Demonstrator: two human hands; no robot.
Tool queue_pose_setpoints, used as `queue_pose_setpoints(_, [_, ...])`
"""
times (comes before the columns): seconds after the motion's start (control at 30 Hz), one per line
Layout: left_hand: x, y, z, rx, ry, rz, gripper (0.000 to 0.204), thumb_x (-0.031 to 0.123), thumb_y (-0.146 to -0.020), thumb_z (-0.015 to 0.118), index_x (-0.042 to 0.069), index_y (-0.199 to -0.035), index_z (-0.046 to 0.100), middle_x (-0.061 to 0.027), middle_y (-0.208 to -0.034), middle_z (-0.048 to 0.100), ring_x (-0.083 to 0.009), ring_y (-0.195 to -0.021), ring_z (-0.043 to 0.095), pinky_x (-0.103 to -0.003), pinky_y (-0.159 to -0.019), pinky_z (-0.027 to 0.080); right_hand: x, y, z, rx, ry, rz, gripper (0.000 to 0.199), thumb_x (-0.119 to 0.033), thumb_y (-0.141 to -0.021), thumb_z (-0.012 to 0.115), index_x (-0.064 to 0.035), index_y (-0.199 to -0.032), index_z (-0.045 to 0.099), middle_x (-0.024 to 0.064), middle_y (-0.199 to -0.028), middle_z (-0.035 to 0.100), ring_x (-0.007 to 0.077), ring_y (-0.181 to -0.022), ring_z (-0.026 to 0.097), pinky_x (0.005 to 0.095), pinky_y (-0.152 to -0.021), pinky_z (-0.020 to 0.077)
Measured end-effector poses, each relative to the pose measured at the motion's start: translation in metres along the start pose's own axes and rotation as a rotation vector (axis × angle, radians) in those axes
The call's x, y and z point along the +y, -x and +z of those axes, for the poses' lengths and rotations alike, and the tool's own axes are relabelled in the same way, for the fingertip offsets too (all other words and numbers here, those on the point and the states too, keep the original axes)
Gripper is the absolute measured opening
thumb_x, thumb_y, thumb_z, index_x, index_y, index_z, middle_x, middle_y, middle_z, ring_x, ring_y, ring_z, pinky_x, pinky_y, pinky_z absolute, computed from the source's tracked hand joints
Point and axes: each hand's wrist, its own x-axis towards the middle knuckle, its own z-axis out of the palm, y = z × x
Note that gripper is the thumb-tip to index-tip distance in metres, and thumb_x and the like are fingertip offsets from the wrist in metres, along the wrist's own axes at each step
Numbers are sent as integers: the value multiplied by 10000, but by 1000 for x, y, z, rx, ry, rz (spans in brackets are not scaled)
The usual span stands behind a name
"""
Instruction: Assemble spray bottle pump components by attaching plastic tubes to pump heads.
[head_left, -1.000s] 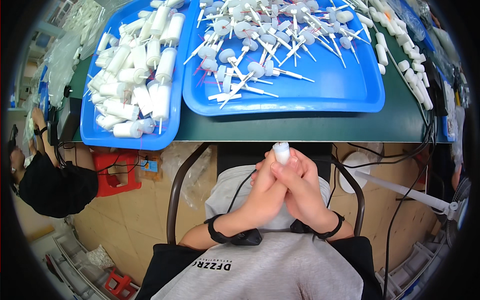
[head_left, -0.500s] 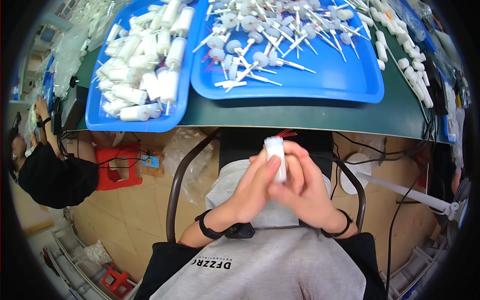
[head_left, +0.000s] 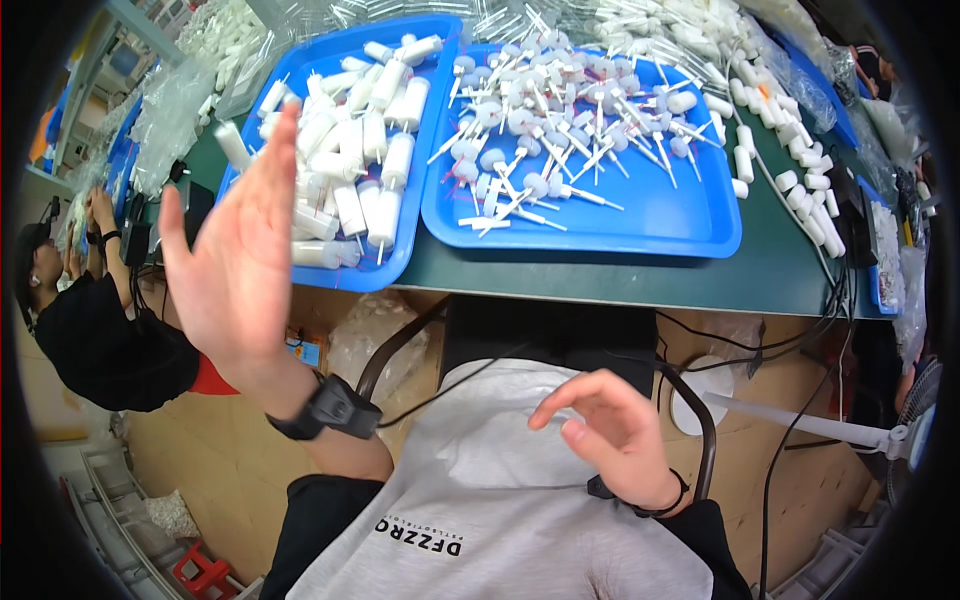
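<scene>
My left hand is raised over the left side of the left blue tray, with fingers stretched and thumb apart. No object shows in its palm. A slightly blurred white cylinder is just beyond its fingers, by the tray's left edge; whether they touch I cannot tell. White plastic cylinders, some with thin stems, are heaped in that tray. My right hand is in front of my shirt, fingers loosely bent and apart, holding nothing. In the right blue tray lie thin white rods with pale round discs and red wires.
Both trays stand on a green table. More white cylinders lie at its right, near black cables. Clear plastic bags are at the back left. A person in black sits at the left.
My hands have parted. The white cylinder between them has left my grasp; my left hand has moved up and left to the left tray, my right hand slightly down and right.
</scene>
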Motion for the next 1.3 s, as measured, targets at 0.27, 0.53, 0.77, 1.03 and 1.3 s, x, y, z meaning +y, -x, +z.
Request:
queue_pose_setpoints(0.27, [-97,66,-33,-5,-845,-500,447,281,-920,411,-98,-1154,451,-206,-957,605,-253,-921,599,-357,-862,451,-32,-57,-11,243,778,-383,99,34,-753,623,24,-845,588,104,-786,606,185,-699,595,285,-632,469])
queue_pose_setpoints(0.53, [-130,76,-46,-91,-916,-684,277,138,-951,393,-25,-1151,493,-110,-966,598,-159,-928,557,-293,-865,419,-35,-132,-42,250,1341,-632,151,14,-765,567,24,-915,551,156,-851,513,324,-841,488,392,-745,428])
queue_pose_setpoints(0.77, [-139,63,-45,-108,-921,-662,272,120,-935,403,-37,-1131,508,-114,-935,613,-165,-905,569,-292,-848,427,-50,-117,-55,211,1408,-560,195,-6,-754,616,20,-933,542,128,-801,493,300,-852,471,361,-750,415])
queue_pose_setpoints(1.03, [-149,59,-49,-142,-865,-699,271,128,-933,405,-34,-1118,518,-114,-936,611,-164,-896,569,-290,-839,431,-127,-107,-133,559,1078,-482,400,-101,-820,626,18,-1153,440,132,-876,618,199,-781,603,287,-666,473])
queue_pose_setpoints(1.3, [-156,63,-41,-159,-840,-739,248,94,-927,406,-35,-1105,521,-105,-928,604,-160,-908,562,-291,-848,429,-154,-118,-232,246,1328,-103,231,-171,-887,547,-3,-1044,573,94,-880,623,165,-807,580,296,-765,452])
